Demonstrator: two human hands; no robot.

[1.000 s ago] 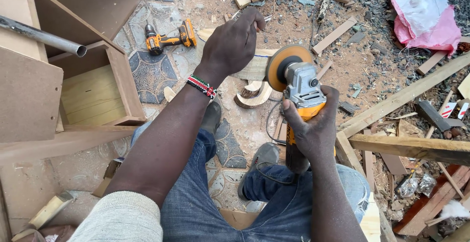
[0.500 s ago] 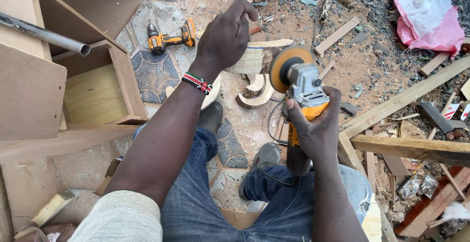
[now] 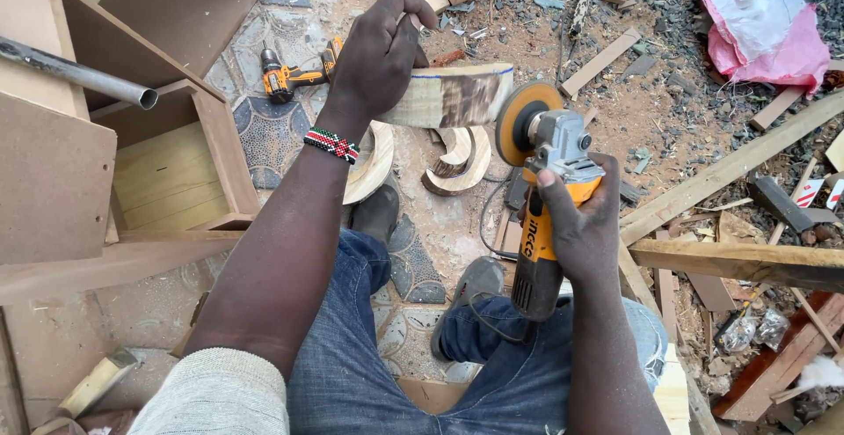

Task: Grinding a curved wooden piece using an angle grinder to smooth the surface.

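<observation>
My left hand (image 3: 380, 48) grips a curved wooden piece (image 3: 453, 94) with a blue pencil line along its upper edge, holding it level above the ground. My right hand (image 3: 576, 224) is wrapped around the body of an orange and grey angle grinder (image 3: 549, 189). The grinder's sanding disc (image 3: 520, 121) sits right at the right-hand end of the wooden piece. A beaded bracelet (image 3: 331, 145) is on my left wrist. My knees in blue jeans fill the bottom of the view.
Curved wooden offcuts (image 3: 457, 158) lie on the ground under the piece. An orange cordless drill (image 3: 294, 73) lies beyond my left hand. Open wooden boxes (image 3: 176, 171) and a metal pipe (image 3: 79, 73) stand on the left. Planks (image 3: 730, 171), scraps and pink-white cloth (image 3: 760, 26) litter the right.
My left hand has brought the curved wooden piece up off the ground and turned it level. The grinder has shifted slightly so its disc now meets the piece's end.
</observation>
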